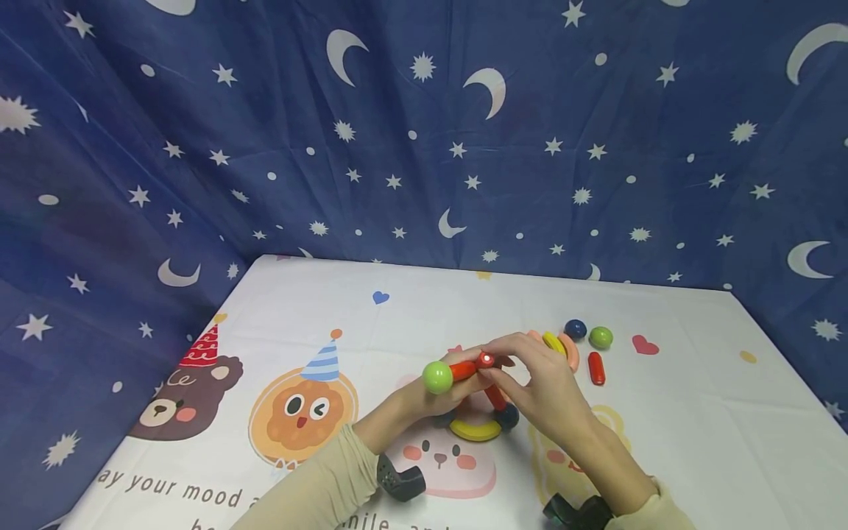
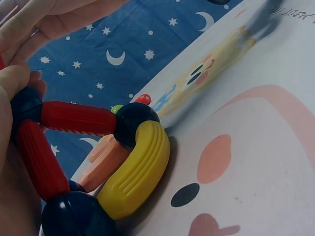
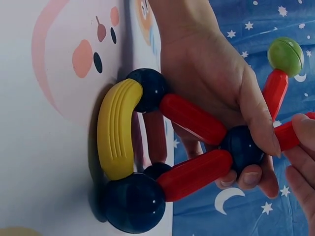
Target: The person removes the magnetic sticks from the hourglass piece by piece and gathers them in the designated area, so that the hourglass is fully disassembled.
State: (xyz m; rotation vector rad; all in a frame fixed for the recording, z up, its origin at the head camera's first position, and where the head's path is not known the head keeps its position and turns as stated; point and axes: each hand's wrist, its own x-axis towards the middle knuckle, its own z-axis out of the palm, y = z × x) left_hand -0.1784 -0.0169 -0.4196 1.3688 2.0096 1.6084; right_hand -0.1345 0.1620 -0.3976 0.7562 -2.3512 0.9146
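Observation:
A frame of toy building pieces stands on the table: a yellow curved piece (image 3: 115, 132) and an orange-pink curved one (image 2: 106, 164) at the base, dark blue balls (image 3: 133, 206) at the corners, red rods (image 3: 197, 174) sloping up to a top dark blue ball (image 3: 241, 147). My left hand (image 1: 424, 395) grips that top ball. Beyond it, a red rod (image 3: 276, 93) bearing a green ball (image 1: 438, 377) sticks out. My right hand (image 1: 553, 386) pinches another short red rod (image 3: 286, 136) by the top ball; whether they touch is hidden by my left thumb.
Right of the hands lie a loose yellow curved piece (image 1: 553, 343), a pink curved piece (image 1: 570, 352), a dark blue ball (image 1: 576, 329), a green ball (image 1: 601, 338) and a red rod (image 1: 596, 368). A blue star-patterned curtain (image 1: 424, 184) borders the white printed tablecloth (image 1: 695, 427).

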